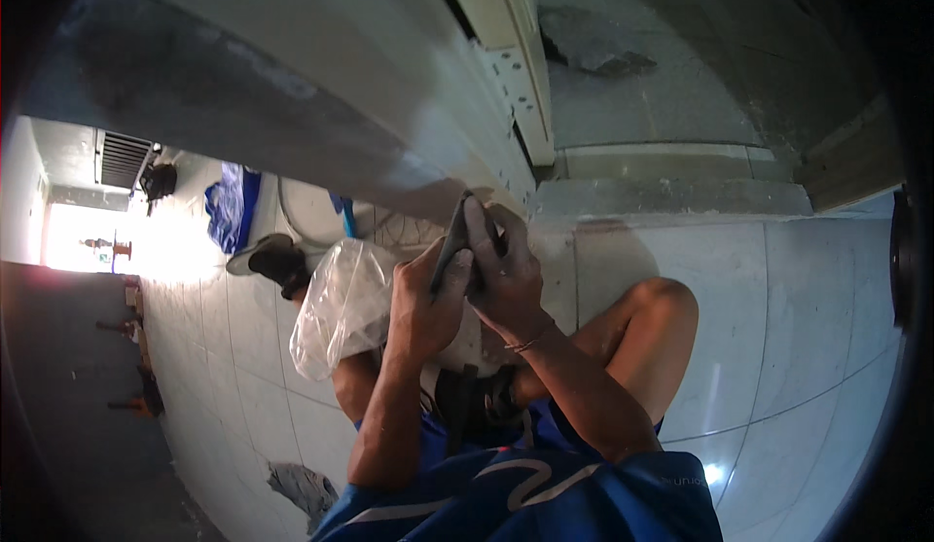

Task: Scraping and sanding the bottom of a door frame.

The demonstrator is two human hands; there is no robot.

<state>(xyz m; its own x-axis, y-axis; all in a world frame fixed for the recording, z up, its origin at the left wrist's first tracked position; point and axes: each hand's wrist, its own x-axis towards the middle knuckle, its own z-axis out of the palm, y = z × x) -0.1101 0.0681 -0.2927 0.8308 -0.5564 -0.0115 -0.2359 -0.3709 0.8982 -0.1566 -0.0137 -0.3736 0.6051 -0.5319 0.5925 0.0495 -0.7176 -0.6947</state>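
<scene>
Both my hands are together in front of me, close to the foot of the pale wall (389,94). Between them is a thin, flat, dark grey piece (450,247), tilted upward; its exact kind cannot be made out. My left hand (425,310) grips its lower part with the thumb along its face. The fingers of my right hand (508,274) are bent around its upper end and are grey with dust. A clear plastic bag (341,308) with pale contents sits beside my left forearm, over my leg.
A white door frame (506,55) stands ahead, beside a raised sill (671,198). Tiled floor (671,250) surrounds my folded legs. Farther left lie a blue plastic bag (232,206) and a dark shoe (277,260). A grey cloth-like piece (302,490) is at lower left.
</scene>
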